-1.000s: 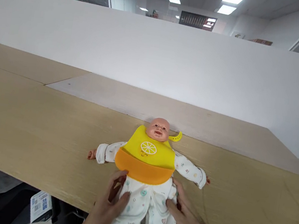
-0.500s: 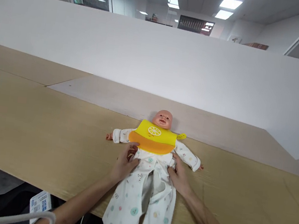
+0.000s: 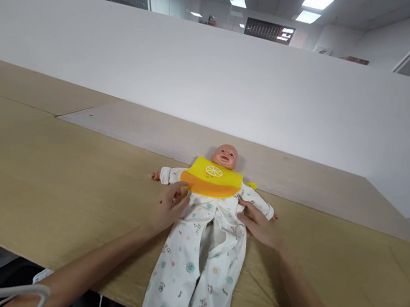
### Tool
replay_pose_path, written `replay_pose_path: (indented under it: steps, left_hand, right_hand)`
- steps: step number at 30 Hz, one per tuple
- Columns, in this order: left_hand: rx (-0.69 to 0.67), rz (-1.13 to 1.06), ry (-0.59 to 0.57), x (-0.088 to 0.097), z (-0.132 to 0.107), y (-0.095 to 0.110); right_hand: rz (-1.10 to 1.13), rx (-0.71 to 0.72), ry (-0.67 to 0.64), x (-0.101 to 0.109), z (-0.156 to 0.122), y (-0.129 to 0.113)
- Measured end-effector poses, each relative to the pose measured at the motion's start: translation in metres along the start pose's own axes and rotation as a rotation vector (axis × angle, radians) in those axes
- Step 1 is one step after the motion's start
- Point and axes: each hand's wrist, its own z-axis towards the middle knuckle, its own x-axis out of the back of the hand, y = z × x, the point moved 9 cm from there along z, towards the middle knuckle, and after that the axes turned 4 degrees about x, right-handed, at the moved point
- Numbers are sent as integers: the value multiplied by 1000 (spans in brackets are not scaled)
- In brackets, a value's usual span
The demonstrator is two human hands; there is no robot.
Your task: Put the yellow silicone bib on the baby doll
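Observation:
On its back on the table lies a baby doll in a white printed top and white printed trousers, its arms spread. A yellow bib with a citrus slice and an orange lower pocket covers its chest; the strap end shows beside the neck. My left hand is at the waist, thumb and fingers apart, a fingertip at the pocket's lower corner. Across the waist, my right hand lies with loosely stretched fingers against the side of the clothing. Neither hand visibly grips anything. The trousers gape open at the crotch.
The wooden table meets a pale board at the back, below a white wall with windows above. A white curved bar and a white cable are at the lower left, past the front edge.
Both hands have loosened from the trouser waist. The left fingers have come up to the bib pocket's corner, and the right hand has straightened its fingers. The bib's strap shows less.

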Motion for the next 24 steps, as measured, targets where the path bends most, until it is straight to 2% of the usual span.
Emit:
replay_pose_path:
  steps: [1, 3, 4, 6, 9, 11, 15, 19, 24]
  left_hand:
    - [-20, 31, 26, 6, 10, 3]
    - [37, 107, 135, 19, 41, -2]
    - [68, 149, 102, 15, 61, -5]
    - [232, 185, 75, 4, 100, -23]
    - [274, 131, 37, -22, 148, -33]
    - [278, 21, 16, -40, 167, -37]
    - [288, -167, -80, -68, 177, -41]
    - [323, -306, -121, -78, 172, -44]
    - [368, -405, -271, -88, 164, -36]
  right_hand:
    - [40, -23, 4, 11, 3, 1]
    - [19, -61, 157, 45, 15, 4]
    - [2, -79, 217, 59, 24, 4]
    - [19, -108, 327, 76, 45, 4]
    - [146, -156, 405, 74, 77, 4]
    - [228, -169, 402, 61, 96, 3]
    - [238, -187, 398, 45, 119, 4]
    - [470, -201, 418, 41, 130, 14]
    - [583, -158, 263, 25, 145, 17]
